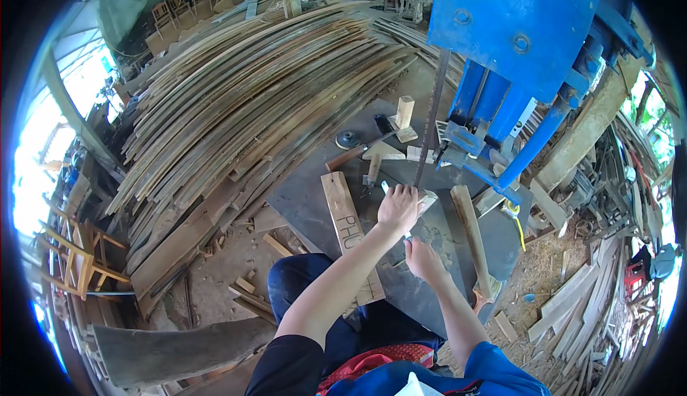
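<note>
My left hand (398, 207) is closed over a small pale wood piece (427, 201) on the dark saw table (297, 195), right by the band saw blade (430, 124). A narrow whitish strip (385, 187) pokes out beside its fingers. Just nearer to me, my right hand (425, 260) has its fingers curled. Its thumb is near a whitish end (408, 237), and what it grips is hidden. The blue band saw (512, 27) rises above at the right. Left of my hands lies a marked wooden board (342, 213).
A hammer (347, 157), an upright wood block (405, 113) and a black round object (348, 139) sit farther back on the table. A long wooden piece (472, 242) lies at its right. Stacked planks (272, 81) fill the left; scrap wood (572, 303) covers the floor at right.
</note>
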`<state>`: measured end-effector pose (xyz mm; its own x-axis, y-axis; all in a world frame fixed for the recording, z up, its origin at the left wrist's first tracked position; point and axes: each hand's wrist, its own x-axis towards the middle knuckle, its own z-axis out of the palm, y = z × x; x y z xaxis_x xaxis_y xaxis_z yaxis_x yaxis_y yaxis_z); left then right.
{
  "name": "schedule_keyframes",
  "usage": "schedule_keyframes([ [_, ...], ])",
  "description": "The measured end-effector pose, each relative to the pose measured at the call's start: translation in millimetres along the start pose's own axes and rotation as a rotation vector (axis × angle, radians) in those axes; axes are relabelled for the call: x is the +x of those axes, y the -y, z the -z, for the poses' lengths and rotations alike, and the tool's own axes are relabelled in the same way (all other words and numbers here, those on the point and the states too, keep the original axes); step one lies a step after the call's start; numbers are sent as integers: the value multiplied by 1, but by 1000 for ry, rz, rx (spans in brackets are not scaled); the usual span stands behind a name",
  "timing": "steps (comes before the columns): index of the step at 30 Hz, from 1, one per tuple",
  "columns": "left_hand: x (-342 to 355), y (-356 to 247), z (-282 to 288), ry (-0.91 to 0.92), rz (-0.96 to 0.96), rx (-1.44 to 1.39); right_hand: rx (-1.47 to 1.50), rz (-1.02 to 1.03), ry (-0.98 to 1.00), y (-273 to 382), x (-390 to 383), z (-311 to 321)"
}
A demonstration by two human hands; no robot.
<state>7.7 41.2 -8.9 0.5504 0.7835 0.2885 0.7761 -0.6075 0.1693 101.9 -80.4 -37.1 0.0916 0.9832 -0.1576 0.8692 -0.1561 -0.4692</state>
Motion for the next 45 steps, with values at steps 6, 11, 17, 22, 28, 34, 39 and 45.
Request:
schedule_keyframes([
  [6,-1,-7,3,14,-30,59,-25,-90,-17,-12,-71,0],
  [11,1,-3,4,43,8,39,-29,34,-68,2,-16,-2],
  [17,2,-9,6,45,-4,-20,-29,-13,-90,-24,-64,-13],
  [22,6,-5,6,93,27,9,104,3,-45,-7,-19,-8],
  [28,0,-3,7,53,-25,12,36,-44,-98,-9,-54,-12],
  [34,5,0,8,106,-50,-24,36,7,-100,-15,-33,-14],
  [39,-2,0,6,111,-11,13,42,-36,-89,6,-29,-10],
  [45,-2,1,4,45,-35,-79,-66,-99,-13,-20,-80,-5],
])
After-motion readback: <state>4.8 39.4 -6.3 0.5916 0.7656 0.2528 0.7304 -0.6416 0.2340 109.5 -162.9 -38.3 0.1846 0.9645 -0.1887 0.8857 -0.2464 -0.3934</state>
